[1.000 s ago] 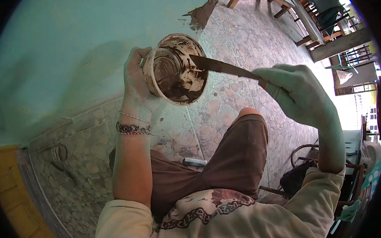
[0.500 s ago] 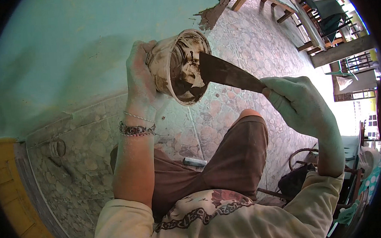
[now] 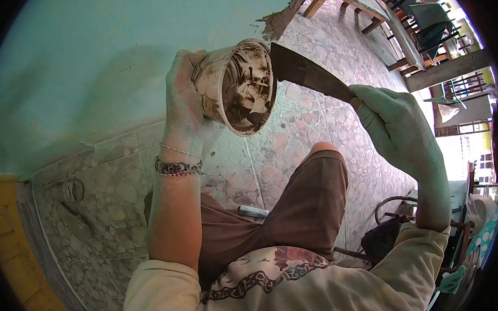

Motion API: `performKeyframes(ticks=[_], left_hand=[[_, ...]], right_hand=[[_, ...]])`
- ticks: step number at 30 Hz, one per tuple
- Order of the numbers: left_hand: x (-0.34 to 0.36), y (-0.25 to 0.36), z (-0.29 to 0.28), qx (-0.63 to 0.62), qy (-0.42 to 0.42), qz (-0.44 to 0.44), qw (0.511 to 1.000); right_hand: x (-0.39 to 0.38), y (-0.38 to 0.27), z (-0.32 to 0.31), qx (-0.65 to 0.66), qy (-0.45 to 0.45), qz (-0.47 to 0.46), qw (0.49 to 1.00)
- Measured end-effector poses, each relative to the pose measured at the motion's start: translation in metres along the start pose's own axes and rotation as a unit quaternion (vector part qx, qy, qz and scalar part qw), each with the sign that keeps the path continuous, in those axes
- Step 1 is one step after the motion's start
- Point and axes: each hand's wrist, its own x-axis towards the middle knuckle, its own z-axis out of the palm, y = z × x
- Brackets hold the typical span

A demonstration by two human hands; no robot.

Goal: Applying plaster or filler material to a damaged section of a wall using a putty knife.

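Note:
My left hand (image 3: 183, 100), dusty pale and with bracelets at the wrist, grips a round plastic tub (image 3: 212, 90) from its left side. The tub is tilted so that its mouth faces right, and brown and whitish paste is smeared over its inner wall. In my right hand (image 3: 397, 128) is a putty knife (image 3: 312, 73) with a wide dark blade, its handle mostly hidden in my closed fingers. The blade's broad end is at the right side of the tub's rim; whether it touches the rim I cannot tell.
A turquoise wall (image 3: 86, 57) rises at the left, with a brown bare patch (image 3: 281, 21) at its edge. On the stone-patterned floor (image 3: 116, 202) lie a small ring-shaped thing (image 3: 73, 190) and a pale cylindrical object (image 3: 253, 211). A wooden table (image 3: 359, 0) and chairs (image 3: 430, 19) stand at the far right.
My right hand has shifted slightly right, and the putty knife's blade has moved up and right, from over the tub's mouth to its rim. The left hand holds the tub nearly still.

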Motion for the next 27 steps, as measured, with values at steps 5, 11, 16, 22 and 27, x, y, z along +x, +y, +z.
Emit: performKeyframes(ticks=[5,11,16,22,27], left_hand=[[0.005,-0.004,0.003,0.054,0.068,0.030,0.996],[0.009,-0.005,-0.001,0.057,0.081,0.053,0.994],[0.005,0.000,0.001,0.029,0.046,0.059,0.997],[0.008,-0.004,-0.002,0.005,0.079,0.072,0.994],[0.006,0.000,0.003,-0.020,0.048,0.019,0.998]], right_hand=[[-0.001,-0.008,-0.001,0.043,-0.059,0.031,0.997],[-0.002,-0.018,-0.002,0.130,-0.110,0.109,0.979],[-0.006,-0.022,-0.003,0.160,-0.115,0.105,0.975],[0.003,-0.024,-0.008,0.137,-0.059,0.095,0.984],[0.007,-0.014,0.003,0.117,-0.077,0.083,0.987]])
